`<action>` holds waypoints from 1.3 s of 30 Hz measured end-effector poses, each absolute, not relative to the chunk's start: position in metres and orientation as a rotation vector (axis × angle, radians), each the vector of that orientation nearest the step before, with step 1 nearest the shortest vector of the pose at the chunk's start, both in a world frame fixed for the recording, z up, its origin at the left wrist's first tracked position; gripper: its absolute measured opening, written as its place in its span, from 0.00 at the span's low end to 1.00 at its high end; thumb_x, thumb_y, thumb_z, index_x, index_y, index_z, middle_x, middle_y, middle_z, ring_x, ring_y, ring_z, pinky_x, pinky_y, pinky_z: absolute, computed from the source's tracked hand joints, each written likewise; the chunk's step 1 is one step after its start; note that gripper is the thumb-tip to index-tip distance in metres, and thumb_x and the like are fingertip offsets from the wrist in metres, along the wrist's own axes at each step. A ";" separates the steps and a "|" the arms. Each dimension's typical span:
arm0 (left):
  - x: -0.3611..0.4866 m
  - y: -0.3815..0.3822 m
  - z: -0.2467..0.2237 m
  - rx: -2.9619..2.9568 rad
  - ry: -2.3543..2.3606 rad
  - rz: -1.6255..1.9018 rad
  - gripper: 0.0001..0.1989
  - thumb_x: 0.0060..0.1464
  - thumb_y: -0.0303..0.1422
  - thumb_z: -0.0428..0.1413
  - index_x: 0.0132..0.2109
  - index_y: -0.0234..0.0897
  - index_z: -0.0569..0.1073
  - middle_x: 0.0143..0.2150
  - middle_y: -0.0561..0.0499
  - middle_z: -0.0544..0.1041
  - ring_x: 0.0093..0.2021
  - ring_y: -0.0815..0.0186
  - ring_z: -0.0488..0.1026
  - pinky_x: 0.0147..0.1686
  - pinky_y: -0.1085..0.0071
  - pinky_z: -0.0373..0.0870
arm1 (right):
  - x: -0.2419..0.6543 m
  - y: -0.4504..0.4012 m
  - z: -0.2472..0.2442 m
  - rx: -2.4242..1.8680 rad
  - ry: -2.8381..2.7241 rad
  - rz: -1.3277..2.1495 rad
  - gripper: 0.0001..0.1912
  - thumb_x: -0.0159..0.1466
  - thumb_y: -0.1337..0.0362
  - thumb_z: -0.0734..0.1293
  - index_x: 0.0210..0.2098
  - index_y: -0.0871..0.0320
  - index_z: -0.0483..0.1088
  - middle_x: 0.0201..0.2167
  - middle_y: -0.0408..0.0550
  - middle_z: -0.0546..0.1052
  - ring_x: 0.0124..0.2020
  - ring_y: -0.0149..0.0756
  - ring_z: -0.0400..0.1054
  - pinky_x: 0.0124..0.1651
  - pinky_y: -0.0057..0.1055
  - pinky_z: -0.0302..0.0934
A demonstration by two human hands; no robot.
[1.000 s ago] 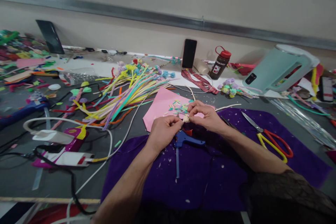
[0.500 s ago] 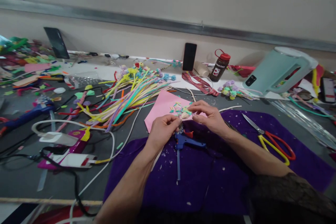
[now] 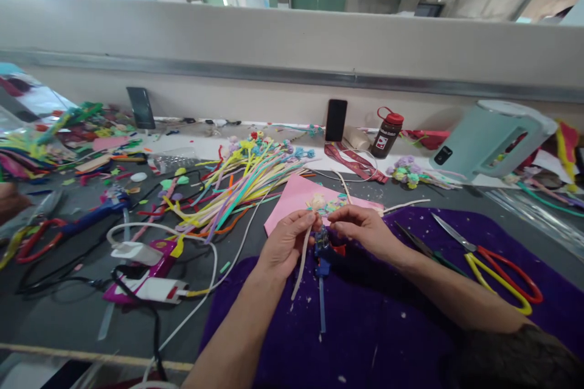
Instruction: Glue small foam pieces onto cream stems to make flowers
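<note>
One capped bottle [image 3: 386,141] beyond right hand [image 3: 373,234]

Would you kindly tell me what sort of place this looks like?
Probably a handicraft workshop: there is a large bundle of coloured stems, and a blue glue gun and scissors lie on purple cloth.

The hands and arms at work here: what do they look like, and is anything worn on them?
They are a person's. The left hand and right hand show no gloves, and I see no watch or bracelet. The left forearm is bare to the picture's edge; the right forearm meets a dark, rough-textured sleeve.
</note>
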State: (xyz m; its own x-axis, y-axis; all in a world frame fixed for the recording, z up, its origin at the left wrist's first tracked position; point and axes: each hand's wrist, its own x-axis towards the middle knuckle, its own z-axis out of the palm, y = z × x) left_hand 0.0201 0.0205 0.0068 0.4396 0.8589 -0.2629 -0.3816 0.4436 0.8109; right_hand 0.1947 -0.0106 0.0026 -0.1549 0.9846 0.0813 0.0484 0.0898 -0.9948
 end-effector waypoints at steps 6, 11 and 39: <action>0.021 0.020 0.007 0.783 0.741 0.848 0.07 0.43 0.31 0.60 0.29 0.32 0.72 0.24 0.54 0.70 0.22 0.77 0.65 0.17 0.83 0.59 | 0.190 -0.007 0.008 -1.068 -1.339 1.206 0.09 0.54 0.62 0.68 0.33 0.60 0.70 0.22 0.40 0.70 0.21 0.25 0.61 0.25 0.24 0.57; 0.022 0.019 0.004 0.845 0.773 0.888 0.08 0.42 0.31 0.61 0.29 0.32 0.71 0.24 0.54 0.71 0.21 0.76 0.65 0.16 0.82 0.60 | 0.187 -0.005 0.015 -1.056 -1.327 1.124 0.07 0.54 0.62 0.68 0.31 0.60 0.71 0.24 0.42 0.71 0.22 0.26 0.63 0.25 0.24 0.58; 0.025 0.016 0.002 1.079 0.878 0.947 0.09 0.41 0.34 0.62 0.30 0.32 0.73 0.21 0.55 0.69 0.19 0.77 0.62 0.17 0.81 0.59 | 0.190 -0.007 0.012 -1.134 -1.441 0.927 0.09 0.55 0.60 0.66 0.26 0.60 0.68 0.19 0.41 0.68 0.19 0.26 0.60 0.23 0.24 0.56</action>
State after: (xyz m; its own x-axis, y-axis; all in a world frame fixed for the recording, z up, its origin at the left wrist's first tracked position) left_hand 0.0252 0.0160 0.0017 0.3452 0.9312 -0.1172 -0.1873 0.1907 0.9636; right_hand 0.1899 -0.0072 0.0123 -0.0194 0.9665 0.2560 0.1679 0.2555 -0.9521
